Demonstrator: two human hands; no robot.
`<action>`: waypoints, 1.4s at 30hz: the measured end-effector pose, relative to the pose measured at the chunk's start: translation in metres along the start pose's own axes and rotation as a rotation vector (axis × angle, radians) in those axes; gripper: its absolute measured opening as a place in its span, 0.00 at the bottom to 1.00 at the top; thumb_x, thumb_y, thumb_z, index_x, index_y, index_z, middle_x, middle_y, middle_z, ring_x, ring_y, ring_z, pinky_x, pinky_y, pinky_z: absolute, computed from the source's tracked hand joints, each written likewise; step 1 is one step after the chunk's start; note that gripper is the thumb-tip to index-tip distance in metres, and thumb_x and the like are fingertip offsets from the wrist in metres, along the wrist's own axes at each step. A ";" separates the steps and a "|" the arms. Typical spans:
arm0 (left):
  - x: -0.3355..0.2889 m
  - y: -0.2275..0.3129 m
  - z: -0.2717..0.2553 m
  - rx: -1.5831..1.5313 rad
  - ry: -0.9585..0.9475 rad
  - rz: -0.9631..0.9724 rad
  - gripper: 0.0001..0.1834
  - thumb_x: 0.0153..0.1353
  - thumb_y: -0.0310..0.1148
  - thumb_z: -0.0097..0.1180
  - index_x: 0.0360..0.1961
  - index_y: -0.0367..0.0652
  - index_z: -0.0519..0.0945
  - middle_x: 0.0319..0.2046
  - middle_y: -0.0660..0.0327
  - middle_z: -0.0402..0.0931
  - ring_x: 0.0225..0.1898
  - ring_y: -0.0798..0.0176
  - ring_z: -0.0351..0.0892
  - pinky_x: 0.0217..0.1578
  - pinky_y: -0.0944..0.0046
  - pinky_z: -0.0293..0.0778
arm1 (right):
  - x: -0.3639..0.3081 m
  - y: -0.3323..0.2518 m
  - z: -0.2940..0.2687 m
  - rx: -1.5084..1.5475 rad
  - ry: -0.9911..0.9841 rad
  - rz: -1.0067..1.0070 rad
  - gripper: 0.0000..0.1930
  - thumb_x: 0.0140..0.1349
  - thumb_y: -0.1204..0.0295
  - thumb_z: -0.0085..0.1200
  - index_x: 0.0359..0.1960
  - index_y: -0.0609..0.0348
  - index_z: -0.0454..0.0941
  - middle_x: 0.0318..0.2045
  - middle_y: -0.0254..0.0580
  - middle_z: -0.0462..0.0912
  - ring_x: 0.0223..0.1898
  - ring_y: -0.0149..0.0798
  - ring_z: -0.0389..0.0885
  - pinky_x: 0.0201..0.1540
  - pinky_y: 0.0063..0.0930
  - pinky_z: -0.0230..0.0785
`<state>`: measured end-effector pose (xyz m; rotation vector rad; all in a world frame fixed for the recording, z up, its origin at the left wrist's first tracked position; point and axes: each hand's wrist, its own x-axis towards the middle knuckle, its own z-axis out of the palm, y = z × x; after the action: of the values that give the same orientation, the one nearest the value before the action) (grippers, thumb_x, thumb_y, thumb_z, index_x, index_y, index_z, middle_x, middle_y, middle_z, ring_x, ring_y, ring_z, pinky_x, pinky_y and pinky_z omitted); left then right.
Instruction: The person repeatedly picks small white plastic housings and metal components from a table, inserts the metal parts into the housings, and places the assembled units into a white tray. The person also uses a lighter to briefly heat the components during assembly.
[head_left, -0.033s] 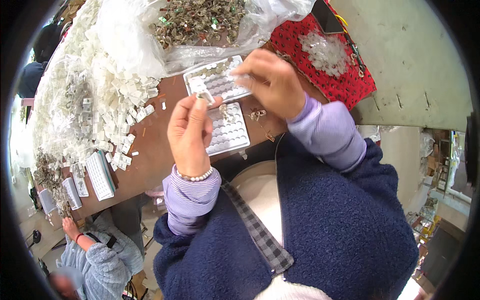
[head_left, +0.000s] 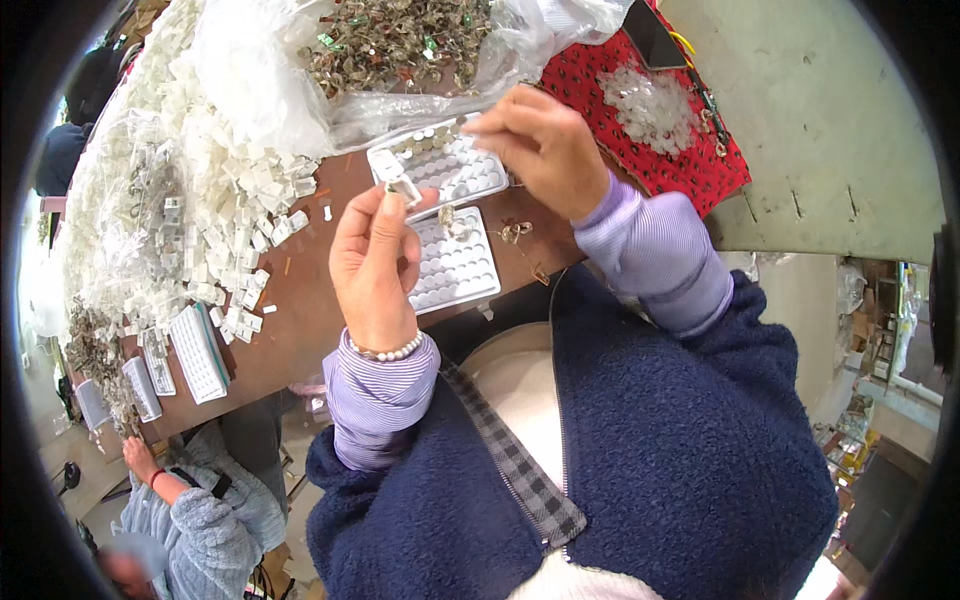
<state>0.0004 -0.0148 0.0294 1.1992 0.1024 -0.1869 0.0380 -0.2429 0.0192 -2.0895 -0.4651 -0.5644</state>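
My left hand [head_left: 375, 255] pinches a small white plastic housing [head_left: 403, 188] between thumb and fingers, above the trays. My right hand [head_left: 545, 145] is over the right end of the far white tray [head_left: 485, 184], its thumb and fingertips drawn together. Whatever those fingertips hold, if anything, is too small to make out. Rows of round discs, some grey and some white, lie in that tray. Nearer to me is a second white tray [head_left: 455, 296] of round white discs, with small metal pieces [head_left: 457, 226] on its far edge.
White plastic housings [head_left: 235, 190] cover the left of the table. Behind the trays, a clear bag [head_left: 262, 75] holds small metal parts [head_left: 400, 45]. Clear pieces [head_left: 650, 108] and a phone [head_left: 655, 38] lie on red cloth [head_left: 715, 180]. Another person's hand [head_left: 142, 457] touches the table's left end.
My right hand has shifted slightly up and left, uncovering more of the far tray's right end. My left hand, with the white housing, has moved a little left.
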 end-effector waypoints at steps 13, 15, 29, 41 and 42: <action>0.017 -0.003 -0.008 -0.105 -0.018 -0.103 0.13 0.79 0.37 0.58 0.57 0.41 0.81 0.47 0.48 0.89 0.23 0.82 0.66 0.18 0.78 0.56 | 0.033 0.044 0.018 -0.259 -0.169 -0.254 0.06 0.60 0.79 0.64 0.38 0.60 0.81 0.35 0.45 0.79 0.43 0.53 0.83 0.45 0.43 0.79; 0.017 -0.003 -0.009 -0.109 -0.028 -0.104 0.14 0.80 0.37 0.57 0.57 0.41 0.80 0.48 0.48 0.89 0.23 0.81 0.67 0.18 0.79 0.57 | 0.036 0.044 0.021 -0.300 -0.226 -0.287 0.06 0.60 0.79 0.64 0.38 0.61 0.82 0.35 0.45 0.79 0.43 0.53 0.83 0.44 0.42 0.79; -0.011 -0.011 0.020 0.024 -0.121 0.043 0.20 0.75 0.29 0.62 0.65 0.36 0.78 0.49 0.56 0.86 0.47 0.65 0.88 0.35 0.70 0.84 | -0.008 -0.048 0.000 0.000 0.027 -0.206 0.07 0.58 0.84 0.66 0.36 0.64 0.83 0.33 0.45 0.81 0.34 0.45 0.85 0.36 0.35 0.78; -0.004 -0.009 0.002 -0.011 -0.102 -0.067 0.15 0.76 0.32 0.61 0.58 0.37 0.82 0.42 0.59 0.88 0.39 0.70 0.86 0.27 0.72 0.77 | -0.005 -0.041 0.005 0.157 -0.065 -0.149 0.10 0.63 0.84 0.66 0.45 0.61 0.88 0.36 0.42 0.89 0.36 0.41 0.89 0.41 0.33 0.81; -0.001 -0.008 -0.004 -0.039 -0.090 -0.075 0.14 0.76 0.32 0.60 0.57 0.37 0.82 0.42 0.59 0.88 0.38 0.71 0.85 0.27 0.73 0.76 | -0.001 -0.034 0.010 0.154 -0.015 -0.066 0.09 0.64 0.83 0.67 0.45 0.62 0.88 0.38 0.44 0.90 0.38 0.40 0.89 0.42 0.31 0.80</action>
<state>-0.0019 -0.0141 0.0212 1.1470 0.0715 -0.3030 0.0220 -0.2162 0.0367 -1.9392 -0.5701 -0.5343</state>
